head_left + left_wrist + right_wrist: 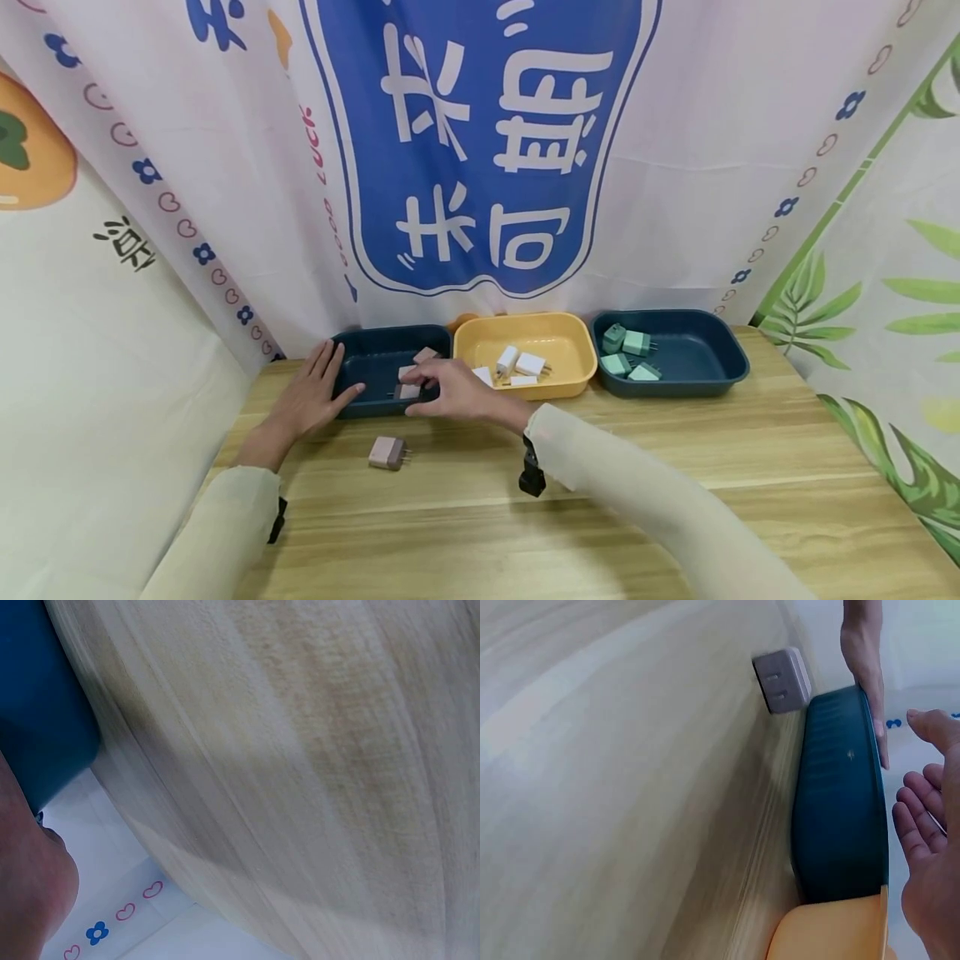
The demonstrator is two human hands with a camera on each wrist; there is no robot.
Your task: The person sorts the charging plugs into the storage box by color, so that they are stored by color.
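My left hand rests at the left end of a dark blue tray, fingers extended along the rim and thumb over the front corner. Over the right part of this tray hovers my right hand, its fingers bent and spread from the thumb. In the right wrist view, nothing shows between that hand's thumb and fingers. Below it, several pinkish plug chargers, one of them a charger at the back, lie in the tray, partly hidden by the fingers. Another pink charger lies on the table before the tray, prongs pointing right.
A yellow tray with several white chargers adjoins the left tray. Right of it, a second dark blue tray holds several green chargers. The trays line the back of the wooden table, against a printed curtain.
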